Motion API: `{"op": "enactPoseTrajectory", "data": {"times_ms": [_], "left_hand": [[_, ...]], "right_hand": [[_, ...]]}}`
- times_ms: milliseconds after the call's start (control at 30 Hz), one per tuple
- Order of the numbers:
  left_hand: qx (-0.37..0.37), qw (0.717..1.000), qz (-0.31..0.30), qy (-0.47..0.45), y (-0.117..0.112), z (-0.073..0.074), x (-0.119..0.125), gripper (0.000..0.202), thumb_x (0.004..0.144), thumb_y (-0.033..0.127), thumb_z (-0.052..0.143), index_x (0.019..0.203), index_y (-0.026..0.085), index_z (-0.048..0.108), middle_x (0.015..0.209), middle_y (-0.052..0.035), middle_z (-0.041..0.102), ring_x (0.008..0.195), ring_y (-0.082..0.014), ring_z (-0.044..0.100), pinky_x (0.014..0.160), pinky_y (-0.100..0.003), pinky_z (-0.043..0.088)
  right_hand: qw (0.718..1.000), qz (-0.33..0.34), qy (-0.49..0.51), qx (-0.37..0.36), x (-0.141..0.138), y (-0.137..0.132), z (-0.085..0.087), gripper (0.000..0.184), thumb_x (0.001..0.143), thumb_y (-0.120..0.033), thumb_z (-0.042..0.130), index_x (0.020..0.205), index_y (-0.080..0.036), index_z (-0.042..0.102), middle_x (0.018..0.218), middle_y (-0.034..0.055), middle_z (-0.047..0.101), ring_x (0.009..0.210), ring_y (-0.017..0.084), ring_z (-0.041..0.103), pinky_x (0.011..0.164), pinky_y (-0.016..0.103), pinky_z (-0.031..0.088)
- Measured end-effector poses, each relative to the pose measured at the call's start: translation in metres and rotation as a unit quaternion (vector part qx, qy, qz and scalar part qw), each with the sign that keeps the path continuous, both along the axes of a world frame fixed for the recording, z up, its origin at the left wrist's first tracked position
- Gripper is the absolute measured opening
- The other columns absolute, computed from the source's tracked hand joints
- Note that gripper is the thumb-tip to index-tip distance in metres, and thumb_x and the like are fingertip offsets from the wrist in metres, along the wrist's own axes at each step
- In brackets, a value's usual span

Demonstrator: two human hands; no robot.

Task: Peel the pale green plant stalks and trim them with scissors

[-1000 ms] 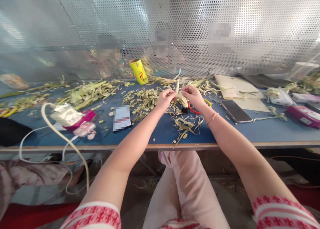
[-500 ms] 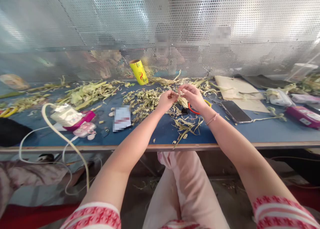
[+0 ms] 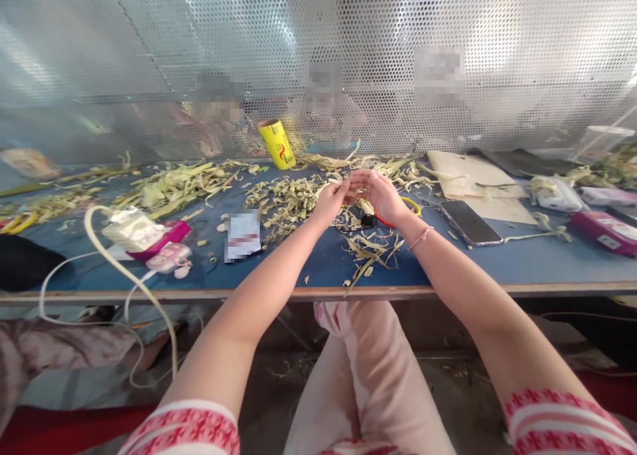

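Note:
My left hand [image 3: 332,201] and my right hand [image 3: 381,195] meet over the middle of the blue table, fingertips almost together. The left fingers are pinched, and the right fingers curve in toward them. Whatever lies between the fingertips is too small and too covered to make out. Just left of my hands spreads a heap of short, pale green knotted plant pieces [image 3: 291,199]. Beneath my right wrist lie orange and yellow loops [image 3: 413,206], partly hidden, beside a small black round object [image 3: 368,221]. Dry leaf strips [image 3: 373,251] are scattered nearer to me.
A yellow tube [image 3: 277,143] leans at the back near the perforated metal panel [image 3: 378,57]. To the left are a leaf-strip pile [image 3: 174,186] and a charger with a white cable [image 3: 134,229]. A phone [image 3: 470,221] and brown cardboard [image 3: 472,176] lie to the right.
My left hand has shifted very slightly. The right fingers have lowered and moved a little left, closer over the left fingertips. Things on the table stay where they were.

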State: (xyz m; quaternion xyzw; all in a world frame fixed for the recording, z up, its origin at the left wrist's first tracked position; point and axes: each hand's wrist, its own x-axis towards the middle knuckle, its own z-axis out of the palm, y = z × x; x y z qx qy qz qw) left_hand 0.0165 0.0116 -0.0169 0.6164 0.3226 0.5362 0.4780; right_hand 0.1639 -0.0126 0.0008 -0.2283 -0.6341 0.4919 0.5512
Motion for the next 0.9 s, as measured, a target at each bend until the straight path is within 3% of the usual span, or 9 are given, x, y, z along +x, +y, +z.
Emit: {"op": "enactPoseTrajectory", "data": {"times_ms": [167, 300, 400, 567, 733, 900], "left_hand": [[0.041, 0.997, 0.043, 0.049, 0.007, -0.003, -0.003, 0.046, 0.080, 0.059, 0.056, 0.073, 0.014, 0.063, 0.067, -0.0048, 0.066, 0.060, -0.0136, 0.061, 0.066, -0.028, 0.052], [0.126, 0.978, 0.084, 0.145, 0.003, 0.001, -0.005, 0.036, 0.086, 0.048, 0.052, 0.070, 0.017, 0.062, 0.068, -0.0038, 0.063, 0.065, -0.0153, 0.060, 0.068, -0.027, 0.049], [0.178, 0.955, 0.115, 0.208, -0.004, 0.006, -0.005, 0.028, 0.089, 0.033, 0.047, 0.070, 0.018, 0.061, 0.070, -0.0039, 0.062, 0.069, -0.0165, 0.059, 0.070, -0.028, 0.046], [0.238, 0.929, 0.124, 0.256, -0.009, 0.010, -0.003, 0.026, 0.088, 0.022, 0.045, 0.066, 0.019, 0.058, 0.075, -0.0058, 0.063, 0.078, -0.0183, 0.058, 0.078, -0.028, 0.042], [0.241, 0.930, 0.119, 0.250, -0.012, 0.012, -0.002, 0.023, 0.087, 0.021, 0.045, 0.067, 0.019, 0.058, 0.081, -0.0066, 0.065, 0.083, -0.0185, 0.058, 0.081, -0.028, 0.041], [0.216, 0.940, 0.113, 0.239, -0.015, 0.014, -0.002, 0.026, 0.084, 0.025, 0.051, 0.060, 0.019, 0.056, 0.069, -0.0040, 0.061, 0.071, -0.0173, 0.055, 0.075, -0.027, 0.041]], "right_hand": [[0.987, -0.136, -0.080, 0.030, 0.001, 0.004, 0.001, 0.037, 0.083, -0.055, 0.051, 0.094, -0.022, 0.061, 0.103, 0.0058, 0.066, 0.094, 0.018, 0.060, 0.076, 0.032, 0.049], [0.938, -0.255, -0.211, 0.105, 0.005, 0.011, -0.001, 0.014, 0.080, -0.031, 0.056, 0.083, -0.020, 0.063, 0.090, 0.0046, 0.066, 0.081, 0.018, 0.056, 0.077, 0.033, 0.045], [0.910, -0.279, -0.262, 0.157, 0.006, 0.013, -0.003, 0.010, 0.078, -0.020, 0.053, 0.081, -0.020, 0.063, 0.088, 0.0057, 0.065, 0.081, 0.019, 0.055, 0.080, 0.034, 0.044], [0.881, -0.313, -0.296, 0.194, 0.003, 0.012, -0.006, 0.010, 0.078, -0.018, 0.051, 0.074, -0.019, 0.060, 0.083, 0.0072, 0.060, 0.082, 0.020, 0.054, 0.083, 0.034, 0.042], [0.895, -0.305, -0.310, 0.095, 0.004, 0.016, -0.006, 0.021, 0.080, -0.025, 0.050, 0.060, -0.019, 0.057, 0.063, 0.0016, 0.055, 0.069, 0.017, 0.051, 0.072, 0.031, 0.039], [0.949, -0.237, -0.209, -0.021, 0.005, 0.021, -0.011, 0.026, 0.080, -0.037, 0.052, 0.065, -0.018, 0.060, 0.064, 0.0002, 0.058, 0.072, 0.016, 0.055, 0.070, 0.029, 0.041]]}}
